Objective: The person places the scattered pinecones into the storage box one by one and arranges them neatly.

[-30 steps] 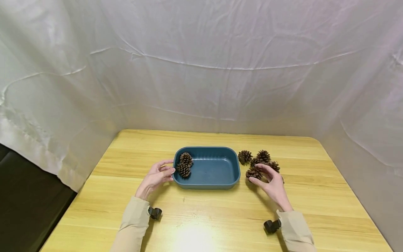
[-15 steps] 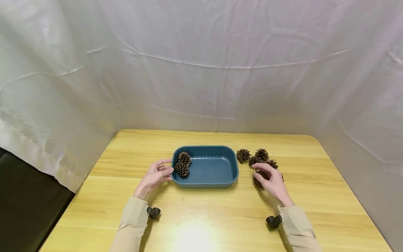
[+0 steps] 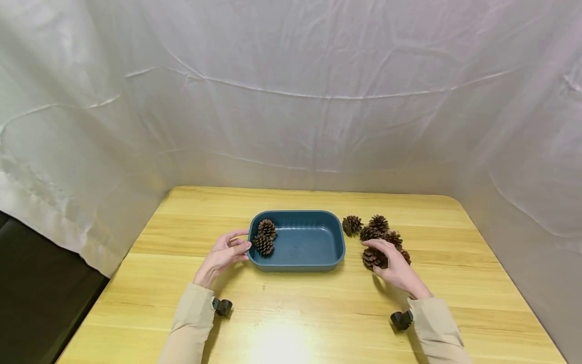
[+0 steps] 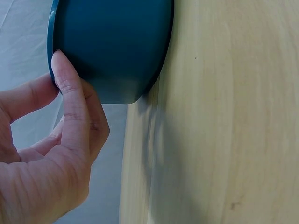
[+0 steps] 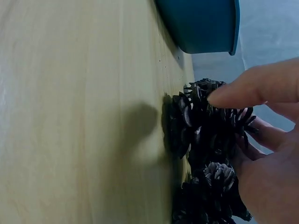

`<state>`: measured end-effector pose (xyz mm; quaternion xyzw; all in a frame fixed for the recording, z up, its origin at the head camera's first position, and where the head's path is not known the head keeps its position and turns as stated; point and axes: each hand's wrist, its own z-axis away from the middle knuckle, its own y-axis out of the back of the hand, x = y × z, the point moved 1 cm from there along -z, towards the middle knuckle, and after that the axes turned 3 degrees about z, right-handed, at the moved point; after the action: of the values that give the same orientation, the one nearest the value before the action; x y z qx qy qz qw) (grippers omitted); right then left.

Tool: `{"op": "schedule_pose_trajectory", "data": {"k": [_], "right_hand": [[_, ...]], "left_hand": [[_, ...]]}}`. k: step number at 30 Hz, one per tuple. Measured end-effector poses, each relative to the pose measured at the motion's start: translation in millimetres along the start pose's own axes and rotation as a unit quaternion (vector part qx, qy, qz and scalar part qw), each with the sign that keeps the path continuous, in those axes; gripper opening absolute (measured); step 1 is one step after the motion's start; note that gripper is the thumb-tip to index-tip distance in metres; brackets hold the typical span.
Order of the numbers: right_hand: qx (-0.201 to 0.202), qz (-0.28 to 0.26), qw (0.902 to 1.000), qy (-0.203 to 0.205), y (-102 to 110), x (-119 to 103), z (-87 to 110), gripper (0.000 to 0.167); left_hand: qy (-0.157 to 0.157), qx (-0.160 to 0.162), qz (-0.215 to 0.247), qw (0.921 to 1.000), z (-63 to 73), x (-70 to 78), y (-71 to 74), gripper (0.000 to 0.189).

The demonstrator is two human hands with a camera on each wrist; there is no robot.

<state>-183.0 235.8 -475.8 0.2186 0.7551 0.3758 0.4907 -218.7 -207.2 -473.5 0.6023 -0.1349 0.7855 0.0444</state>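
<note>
My left hand (image 3: pixel 225 254) pinches the left end of a dark blue plastic bin (image 3: pixel 300 268). In the left wrist view the thumb (image 4: pixel 70 88) lies at the bin's rim and the other fingers are behind it. Inside the bin, at its left end, sit two brown pine cones (image 3: pixel 263 244). My right hand (image 3: pixel 396 267) is over a cluster of pine cones right of the bin, its thumb and fingers spread about the nearest pine cone (image 3: pixel 373 258). In the right wrist view the thumb (image 5: pixel 247 88) overlaps that cone, and part of it is hidden.
One pine cone (image 3: pixel 352 225) lies close to the bin's right end, and another (image 3: pixel 378 223) stands at the back of the cluster. The wooden table (image 3: pixel 318 318) is backed by a pale hanging cloth (image 3: pixel 313 126). Each sleeve carries a small black camera.
The nearest pine cone shifted right with my right hand at first. Since then the hand has slid further right and the cone shows more from under the fingers. My left hand stays at the bin.
</note>
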Motion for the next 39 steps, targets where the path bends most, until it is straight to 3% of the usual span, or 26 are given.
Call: {"op": "schedule_pose_trajectory", "data": {"k": [10,18,30,39], "right_hand": [[0.014,0.024,0.9985,-0.048,-3.2,1.6,-2.8,0.065],[0.050,0.033,0.9975,-0.037,-3.0,1.0,-2.4,0.052],[0.080,0.001,0.9961,-0.037,-2.0,-0.7,-3.6,0.048],[0.090,-0.117,0.9881,-0.043,-0.5,-3.6,-6.9,0.043]], "left_hand": [[-0.002,-0.001,0.002,1.0000,-0.3,-1.2,-1.3,0.056],[0.000,-0.001,0.001,1.0000,-0.6,-1.5,-1.7,0.057],[-0.003,-0.004,0.000,1.0000,-0.9,-1.8,-1.6,0.057],[-0.002,-0.004,0.002,1.0000,-0.9,-2.2,-0.8,0.057]]}}
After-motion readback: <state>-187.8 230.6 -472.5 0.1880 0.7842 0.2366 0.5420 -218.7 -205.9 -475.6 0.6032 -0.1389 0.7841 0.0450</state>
